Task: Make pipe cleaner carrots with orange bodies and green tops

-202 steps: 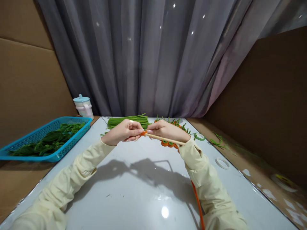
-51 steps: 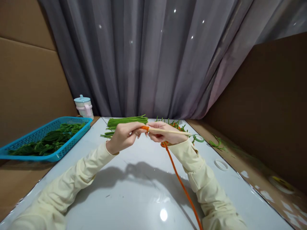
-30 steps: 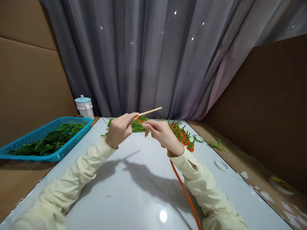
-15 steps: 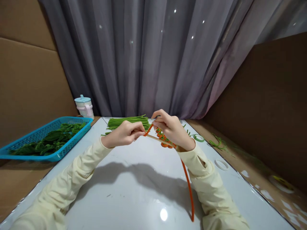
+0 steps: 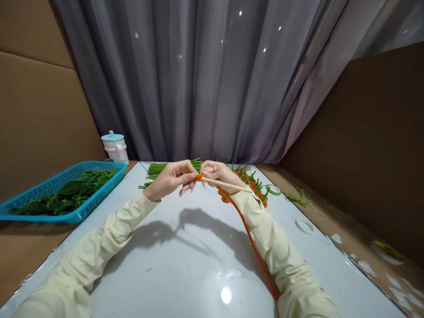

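Note:
My left hand (image 5: pixel 172 179) pinches the end of a thin wooden stick (image 5: pixel 228 185), where an orange pipe cleaner (image 5: pixel 251 247) is coiled around it. My right hand (image 5: pixel 218 173) is closed on the orange pipe cleaner right beside that coil. The long free end of the pipe cleaner trails down along my right sleeve toward me. Both hands hover a little above the white table (image 5: pixel 185 265), near its far middle.
A bundle of green stems (image 5: pixel 159 169) and a heap of small orange-and-green pieces (image 5: pixel 253 183) lie behind the hands. A blue basket (image 5: pixel 53 194) of green leaves sits left, a lidded cup (image 5: pixel 114 148) behind it. Tape rings (image 5: pixel 274 190) (image 5: pixel 304 226) lie right. Cardboard walls enclose the sides.
The stick swung up and back down while my right hand carried the orange pipe cleaner around it. The hands are now close together again, and the free end has shifted along my right sleeve.

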